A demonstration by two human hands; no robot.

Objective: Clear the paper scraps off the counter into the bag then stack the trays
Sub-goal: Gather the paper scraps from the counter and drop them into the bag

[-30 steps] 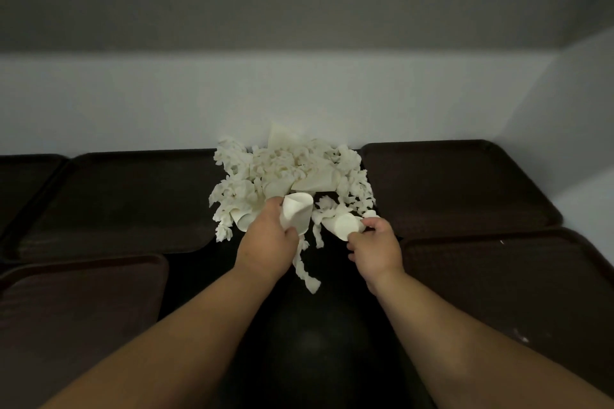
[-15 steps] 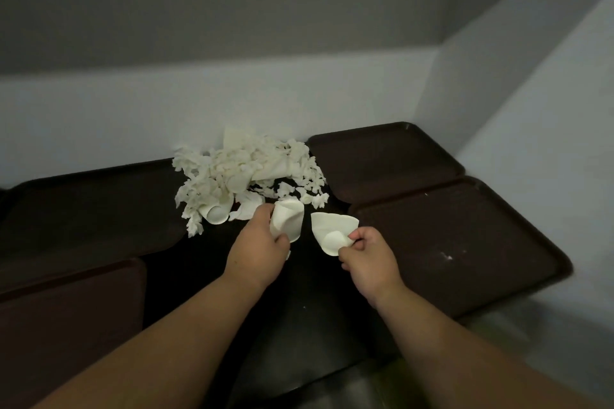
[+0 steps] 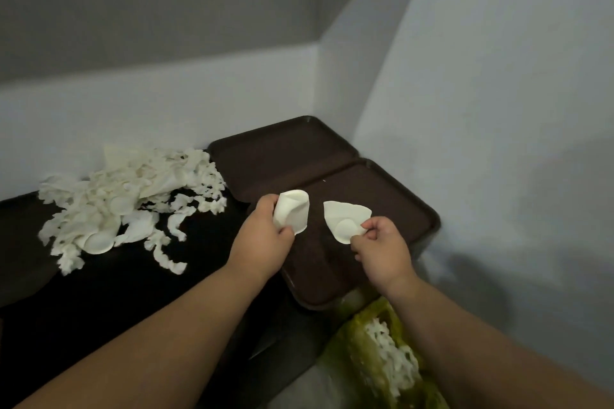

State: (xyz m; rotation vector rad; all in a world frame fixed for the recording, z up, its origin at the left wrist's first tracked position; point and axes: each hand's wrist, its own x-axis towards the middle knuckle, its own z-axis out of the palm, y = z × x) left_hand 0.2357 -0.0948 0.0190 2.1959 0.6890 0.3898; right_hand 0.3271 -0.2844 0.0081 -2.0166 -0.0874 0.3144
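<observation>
As the left hand (image 3: 262, 236) wraps a curled scrap (image 3: 294, 212) and the right hand (image 3: 382, 246) edge-pinches a flat scrap (image 3: 345, 219), both look featherlight, crushable

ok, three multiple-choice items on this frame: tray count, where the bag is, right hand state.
1. How many brown trays lie right of the scrap pile? A. one B. two C. four
2. Where is the green bag? A. on a tray B. against the back wall C. low at the right, off the counter
3. The right hand: A. pinches a paper piece B. lies flat on the counter C. is curled, holding nothing

1 B: two lie side by side in the corner.
2 C: it sits past the nearer tray's corner, white scraps inside.
3 A: thumb and finger pinch the piece's edge; the left hand grips a curled piece.
</observation>
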